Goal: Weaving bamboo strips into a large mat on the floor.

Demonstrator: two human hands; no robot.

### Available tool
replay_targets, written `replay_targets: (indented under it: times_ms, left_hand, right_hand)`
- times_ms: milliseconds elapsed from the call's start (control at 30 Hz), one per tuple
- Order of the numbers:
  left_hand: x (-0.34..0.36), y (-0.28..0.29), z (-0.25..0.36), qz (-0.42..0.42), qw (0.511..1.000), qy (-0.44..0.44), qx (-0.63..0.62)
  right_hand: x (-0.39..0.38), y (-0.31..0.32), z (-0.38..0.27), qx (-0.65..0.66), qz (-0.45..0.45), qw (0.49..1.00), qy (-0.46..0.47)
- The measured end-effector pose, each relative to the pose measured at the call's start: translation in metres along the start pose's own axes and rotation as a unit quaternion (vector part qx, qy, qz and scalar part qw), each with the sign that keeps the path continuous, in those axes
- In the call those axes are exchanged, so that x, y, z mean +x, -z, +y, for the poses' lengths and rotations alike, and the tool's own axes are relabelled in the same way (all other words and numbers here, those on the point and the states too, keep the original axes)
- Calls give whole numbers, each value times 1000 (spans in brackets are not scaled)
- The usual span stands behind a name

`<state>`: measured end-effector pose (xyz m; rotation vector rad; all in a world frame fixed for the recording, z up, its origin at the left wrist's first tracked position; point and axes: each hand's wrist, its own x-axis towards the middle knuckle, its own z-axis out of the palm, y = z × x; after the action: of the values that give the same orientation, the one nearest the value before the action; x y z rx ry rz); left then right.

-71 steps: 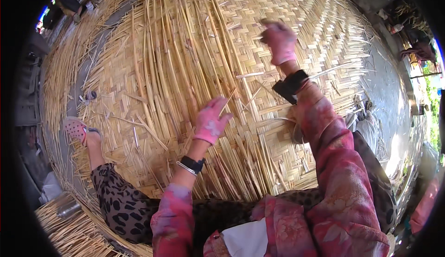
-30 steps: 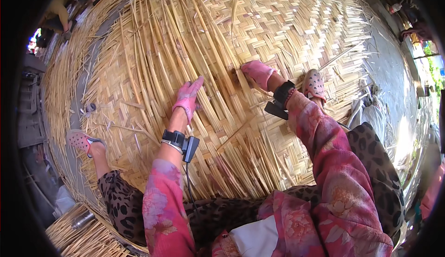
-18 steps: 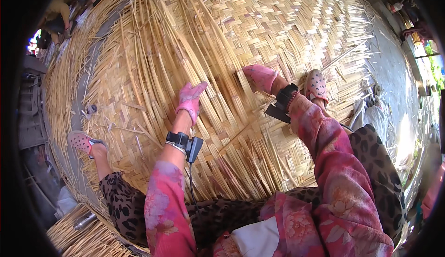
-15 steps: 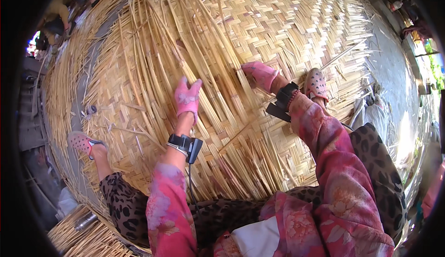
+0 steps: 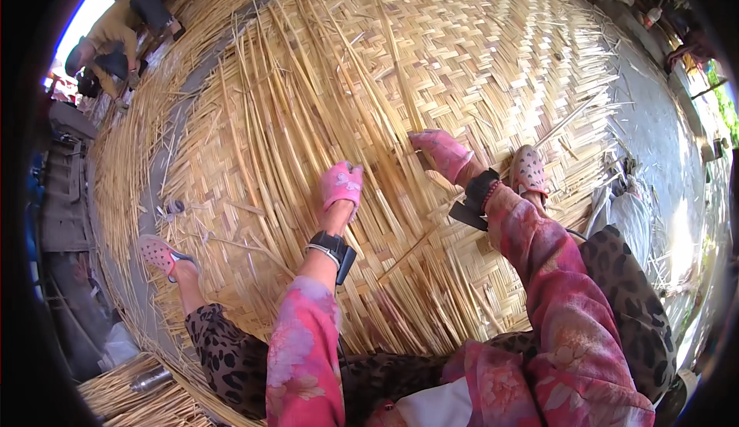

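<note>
Woven reed mat [image 5: 500, 54] lies on the grey floor [image 5: 647, 138], between two pink clogs [image 5: 157, 256]. Of two pink-gloved hands, the left hand [image 5: 341, 185] curls over long strips [image 5: 281, 115]; the right hand [image 5: 444, 155] bends its fingers against more. Whether either grips, I cannot tell.

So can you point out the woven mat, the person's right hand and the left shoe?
Woven mat [image 5: 493, 50]: head view, on its bare woven surface.
Right hand [image 5: 443, 155]: head view, on the pink glove's back.
Left shoe [image 5: 157, 254]: head view, on its spotted pink upper.
</note>
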<state>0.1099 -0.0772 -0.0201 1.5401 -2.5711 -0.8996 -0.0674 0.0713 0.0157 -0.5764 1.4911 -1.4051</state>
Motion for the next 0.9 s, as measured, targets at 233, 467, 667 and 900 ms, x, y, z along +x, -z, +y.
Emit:
replay_targets:
  times_ms: [233, 467, 667, 900]
  left_hand:
    - [10, -4, -4, -148, 891, 81, -423]
    - [1, 6, 1, -154, 801, 142, -560]
    - [2, 11, 1, -357, 477, 56, -801]
    - [11, 0, 6, -357, 574, 61, -735]
  right_hand:
    - [19, 20, 9, -485, -48, 771, 410]
    - [21, 17, 10, -306, -120, 919, 217]
    - [27, 24, 9, -582, -96, 737, 330]
    - [27, 20, -10, -413, -187, 794, 405]
